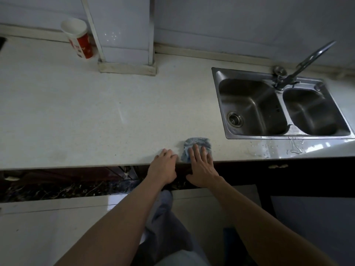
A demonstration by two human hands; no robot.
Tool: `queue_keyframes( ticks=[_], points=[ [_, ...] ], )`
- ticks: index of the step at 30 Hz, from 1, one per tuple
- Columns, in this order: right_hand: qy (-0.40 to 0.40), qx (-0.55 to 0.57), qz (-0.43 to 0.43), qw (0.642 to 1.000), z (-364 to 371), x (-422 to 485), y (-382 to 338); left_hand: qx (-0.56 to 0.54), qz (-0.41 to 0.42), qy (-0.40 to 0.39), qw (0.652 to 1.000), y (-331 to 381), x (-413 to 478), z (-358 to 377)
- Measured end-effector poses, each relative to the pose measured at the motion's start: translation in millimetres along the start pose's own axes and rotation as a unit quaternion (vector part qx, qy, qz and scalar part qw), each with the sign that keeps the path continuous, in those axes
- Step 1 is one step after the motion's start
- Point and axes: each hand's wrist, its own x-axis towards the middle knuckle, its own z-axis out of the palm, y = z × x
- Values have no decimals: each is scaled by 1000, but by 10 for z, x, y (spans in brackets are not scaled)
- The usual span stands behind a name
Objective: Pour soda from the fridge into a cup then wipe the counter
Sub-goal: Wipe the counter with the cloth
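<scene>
The counter (76, 112) is wet by the sink (249, 73); this water may be smeared wider. The cup (78, 38) is kept at the back wall. The cloth (197, 142), pressed at the front edge by the right hand (200, 167), fingers spread, could be pushed off; the left hand (163, 167) is rested beside it, fingers seemingly relaxed.

Dbl sink (249, 75), pale wall (230, 20), tile floor (38, 227)

One cup (77, 37), one sink (249, 104), apparently one cloth (197, 142).
</scene>
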Motion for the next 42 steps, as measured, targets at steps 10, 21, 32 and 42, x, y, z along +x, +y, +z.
queue_keyframes(
  ticks=[10, 21, 32, 42],
  points=[
    [7, 18, -1, 1000, -352, 497, 27, 0, -5, 53, 999, -111, 454, -372],
    [-14, -30, -18, 999, -1445, 1923, 298, 40, -37, 29, 998, -431, 1355, -925],
    [43, -60, -49, 996, -2546, 3573, 450, 47, -54, -27, 997, -692, 1788, -1121],
    [7, -47, 16, 999, -2870, 4063, -174, 42, -54, -36, 997, -727, 1790, -1190]
  ],
)
